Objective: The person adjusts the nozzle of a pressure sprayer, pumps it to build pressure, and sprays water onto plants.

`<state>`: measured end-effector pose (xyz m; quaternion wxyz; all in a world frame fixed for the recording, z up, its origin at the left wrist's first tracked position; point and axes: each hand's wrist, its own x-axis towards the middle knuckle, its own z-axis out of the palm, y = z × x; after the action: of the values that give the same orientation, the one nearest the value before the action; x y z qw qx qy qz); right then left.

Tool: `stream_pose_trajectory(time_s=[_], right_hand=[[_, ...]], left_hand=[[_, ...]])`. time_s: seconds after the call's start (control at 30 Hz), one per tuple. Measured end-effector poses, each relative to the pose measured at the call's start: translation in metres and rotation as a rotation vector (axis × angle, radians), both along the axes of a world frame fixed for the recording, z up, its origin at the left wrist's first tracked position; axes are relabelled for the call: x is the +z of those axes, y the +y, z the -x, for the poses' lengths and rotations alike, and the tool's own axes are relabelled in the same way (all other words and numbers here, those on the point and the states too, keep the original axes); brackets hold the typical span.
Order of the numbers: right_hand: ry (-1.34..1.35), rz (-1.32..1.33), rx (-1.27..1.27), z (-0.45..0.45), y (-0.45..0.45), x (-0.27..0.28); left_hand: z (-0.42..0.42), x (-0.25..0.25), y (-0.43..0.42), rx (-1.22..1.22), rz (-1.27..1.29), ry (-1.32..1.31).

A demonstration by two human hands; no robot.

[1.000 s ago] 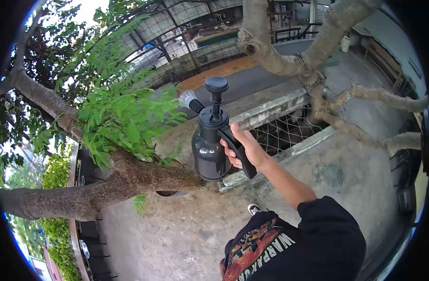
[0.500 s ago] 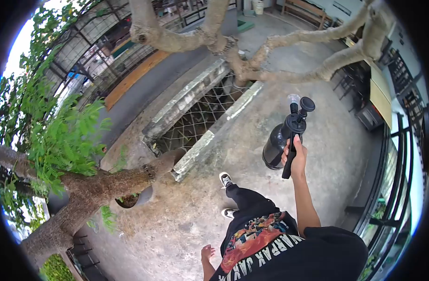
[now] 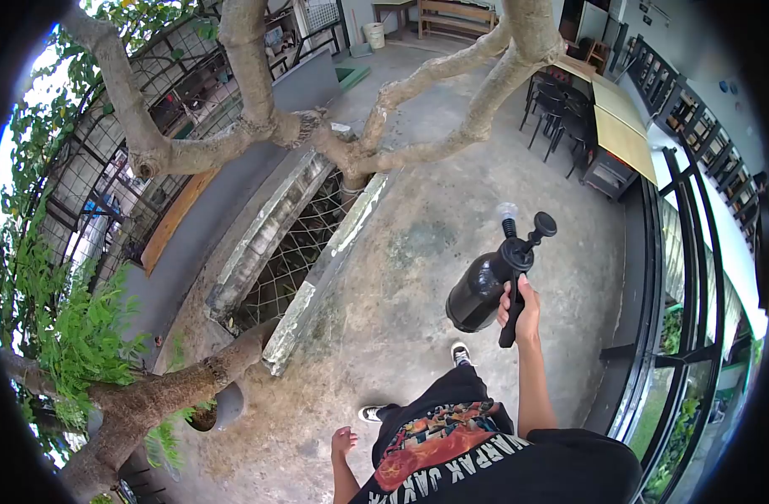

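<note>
My right hand [image 3: 525, 312] is wrapped round the handle of a black pump sprayer [image 3: 478, 294], held out in front of my body. The sprayer's dark rounded bottle tilts down to the left, its round pump knob and clear-tipped nozzle pointing away from me. Low beside my body hangs my left hand [image 3: 344, 441], which holds nothing; its fingers are loosely bent and a little apart. Under the sprayer lies a grey concrete floor [image 3: 401, 315].
A tree trunk [image 3: 158, 399] leans in from the left, and bare branches [image 3: 267, 139] cross ahead. A low concrete border [image 3: 271, 231] surrounds a netted pit [image 3: 294, 256]. Stools [image 3: 551, 109] and a yellow-topped table [image 3: 624, 126] stand at the right, near a black metal frame [image 3: 653, 277].
I have stepped forward, with my feet changing position, and the view has turned right. More of the tables and stools shows. The sprayer stays in my right hand, sitting slightly lower in view.
</note>
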<state>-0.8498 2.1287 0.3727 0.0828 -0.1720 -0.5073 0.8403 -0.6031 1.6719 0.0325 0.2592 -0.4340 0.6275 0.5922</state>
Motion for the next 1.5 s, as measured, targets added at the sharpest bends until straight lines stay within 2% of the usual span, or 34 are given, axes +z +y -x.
stream_pose_trajectory(time_s=[0.1,0.23,0.3,0.33,0.43,0.47,0.57,0.6,0.7,0.8,0.83,0.87,0.9,0.93,1.03,1.17,1.23,1.27,1.3,1.37,1.43,1.5], right_hand=[[-0.033,-0.076,0.167,0.019,0.052,0.003],[-0.012,0.023,0.098,0.058,0.1,-0.003],[-0.031,-0.112,0.188,0.065,0.125,0.005],[-0.035,-0.186,0.234,0.071,0.138,0.007],[0.024,-0.105,0.132,0.082,0.168,0.007],[0.021,-0.106,0.146,0.083,0.18,0.007],[-0.03,-0.204,0.216,0.073,0.202,0.014],[-0.035,-0.155,0.179,0.071,0.207,0.012],[-0.052,-0.106,0.154,0.063,0.218,0.018],[-0.079,-0.277,0.389,0.054,0.224,0.022],[-0.09,-0.277,0.383,0.058,0.222,0.021],[-0.121,-0.28,0.384,0.058,0.217,0.019],[-0.152,-0.279,0.388,0.057,0.212,0.014],[-0.207,-0.193,0.388,0.064,0.209,0.009],[-0.201,-0.123,0.448,0.088,0.193,-0.012],[-0.268,-0.066,0.564,0.138,0.156,-0.042],[-0.267,-0.009,0.577,0.175,0.138,-0.058],[-0.259,0.038,0.552,0.194,0.127,-0.067],[-0.238,0.085,0.529,0.22,0.116,-0.074],[-0.243,0.089,0.593,0.265,0.1,-0.084],[-0.269,0.041,0.682,0.303,0.082,-0.086],[-0.282,0.044,0.596,0.337,0.058,-0.084]], left_hand=[[0.037,-0.008,0.077,0.034,-0.01,0.066],[0.029,0.013,0.183,0.007,-0.035,0.025],[0.022,0.02,0.233,-0.397,0.408,0.253],[0.022,0.018,0.247,-0.433,0.465,0.233],[0.016,0.043,0.283,-0.089,0.387,0.348],[0.008,0.028,0.281,-0.05,0.3,0.342],[-0.016,0.001,0.281,0.026,0.017,0.139],[-0.02,-0.006,0.277,0.011,-0.09,0.039],[-0.03,-0.014,0.292,0.022,-0.099,-0.082],[-0.025,-0.021,0.315,0.003,-0.004,-0.071],[-0.04,-0.076,0.3,0.241,-0.485,-0.031],[-0.042,-0.052,0.327,0.112,-0.128,0.047],[-0.045,-0.05,0.337,0.08,-0.059,0.041],[-0.045,-0.042,0.35,0.188,-0.081,0.026],[-0.046,-0.029,0.39,0.288,-0.045,0.047],[-0.071,-0.051,0.432,0.267,-0.145,-0.061],[-0.072,-0.05,0.441,0.06,-0.124,-0.193],[-0.071,-0.049,0.445,0.286,-0.224,-0.229],[-0.064,-0.048,0.446,0.302,-0.228,-0.297],[-0.029,-0.021,0.446,0.491,-0.161,-0.316],[0.016,-0.013,0.436,0.556,-0.111,-0.244],[0.05,0.004,0.428,0.624,-0.076,-0.167]])
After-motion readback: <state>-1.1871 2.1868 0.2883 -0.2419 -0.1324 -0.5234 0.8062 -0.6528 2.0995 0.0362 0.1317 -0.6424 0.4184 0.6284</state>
